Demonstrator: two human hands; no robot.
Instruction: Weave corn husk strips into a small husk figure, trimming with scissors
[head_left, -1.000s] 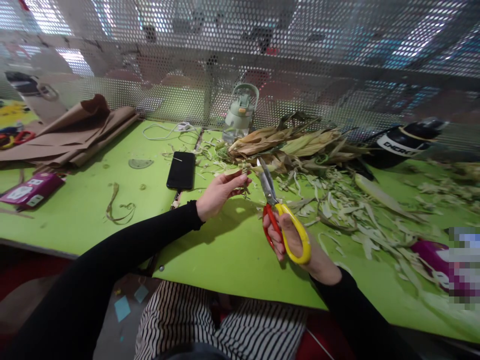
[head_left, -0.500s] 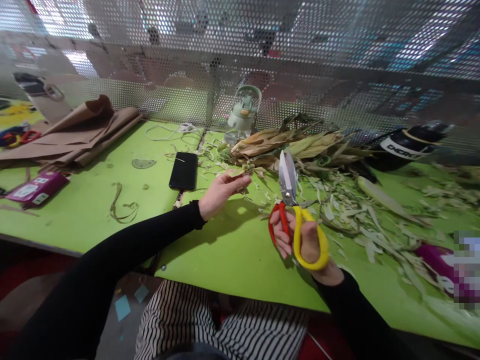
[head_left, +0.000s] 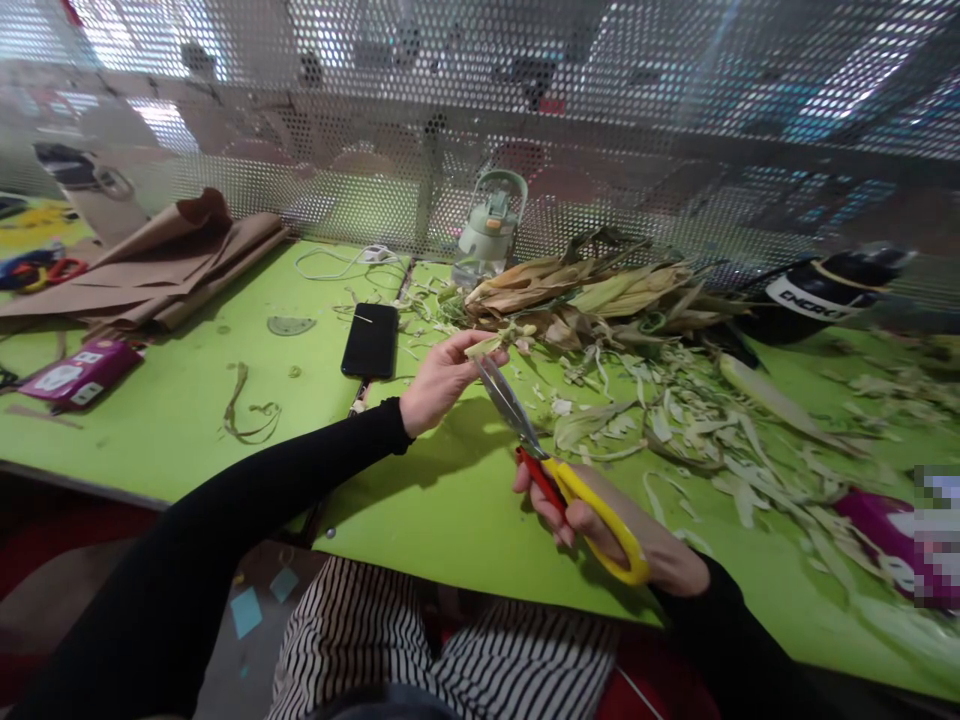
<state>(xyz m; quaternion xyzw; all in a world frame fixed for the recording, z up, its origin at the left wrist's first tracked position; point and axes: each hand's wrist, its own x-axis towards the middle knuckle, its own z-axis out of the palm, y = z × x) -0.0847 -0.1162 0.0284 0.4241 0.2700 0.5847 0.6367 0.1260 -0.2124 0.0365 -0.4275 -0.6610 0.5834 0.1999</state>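
My left hand [head_left: 444,380] is closed in a pinch on a small pale green strip of corn husk [head_left: 486,346], held above the table. My right hand [head_left: 559,505] grips a pair of scissors [head_left: 517,415] by its red and yellow handles. The metal blades slant up to the left, and their tips reach the husk strip at my left fingertips. Just behind the fingers lies a bundle of dried corn husks [head_left: 592,285]. Cut husk scraps [head_left: 705,430] are scattered over the table to the right of the scissors.
A black phone [head_left: 370,340] lies left of my hand on the green table [head_left: 435,520]. Behind stand a pale green bottle [head_left: 487,235] and a perforated metal screen [head_left: 360,130]. Brown paper [head_left: 172,265] and a purple packet [head_left: 82,375] are at left, a black bottle [head_left: 817,290] at right.
My right hand has tilted the scissors to the left, bringing the blades from upright to the husk strip. The left hand has stayed nearly in place with its strip.
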